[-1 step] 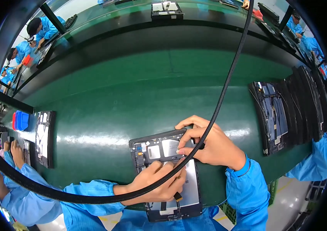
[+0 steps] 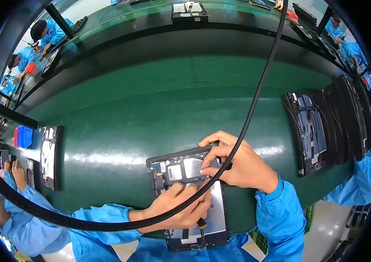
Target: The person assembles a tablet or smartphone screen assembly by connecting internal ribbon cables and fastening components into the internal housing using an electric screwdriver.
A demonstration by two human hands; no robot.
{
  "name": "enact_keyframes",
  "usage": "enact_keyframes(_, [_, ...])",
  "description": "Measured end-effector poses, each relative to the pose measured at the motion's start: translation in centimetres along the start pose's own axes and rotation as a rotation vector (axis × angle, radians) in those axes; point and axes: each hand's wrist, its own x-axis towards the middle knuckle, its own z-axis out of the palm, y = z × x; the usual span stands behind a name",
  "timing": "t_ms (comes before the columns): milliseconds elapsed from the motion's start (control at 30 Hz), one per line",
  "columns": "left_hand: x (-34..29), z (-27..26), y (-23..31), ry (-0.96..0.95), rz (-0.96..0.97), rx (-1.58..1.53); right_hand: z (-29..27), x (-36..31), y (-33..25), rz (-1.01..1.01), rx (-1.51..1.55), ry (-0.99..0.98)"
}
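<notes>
An opened tablet (image 2: 217,214) with a black frame and silver plates lies tilted at the near table edge, its lower end toward my lap. My left hand (image 2: 168,201) rests over its middle, fingers curled and pinched together; what they hold is hidden. At the upper right corner is my right hand (image 2: 252,168), thumb and index finger pressed together over a silver plate, another finger by the top edge. Anything in that pinch is too small to make out. A short flat ribbon cable (image 2: 201,223) sticks up below my left hand.
A thick black cable (image 2: 255,98) arcs across the view, in front of both hands. Another opened device (image 2: 49,157) lies left, near blue bins (image 2: 25,136). Several dark devices (image 2: 312,131) stand stacked right. A raised shelf (image 2: 150,39) spans the back. Co-workers in blue sit at both sides.
</notes>
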Motion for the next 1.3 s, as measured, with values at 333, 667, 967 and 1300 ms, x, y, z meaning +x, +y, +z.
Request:
enact_keyframes(333, [0.6,-0.5,-0.1,-0.05,0.022,-0.019,0.4,0.2,-0.4,0.04,-0.003,0.074])
enact_keyframes(667, [0.3,-0.2,0.5,-0.031,-0.08,-0.04,0.8,0.2,0.3,0.026,0.025,0.109])
enact_keyframes(967, [1.2,-0.7,-0.1,-0.046,-0.117,-0.149,0.8,0.2,-0.2,0.065,0.099,0.117])
enact_keyframes(1300, [1.1,-0.8,-0.1,-0.073,-0.128,-0.172,-1.2,-0.2,-0.8,0.186,0.239,-0.126])
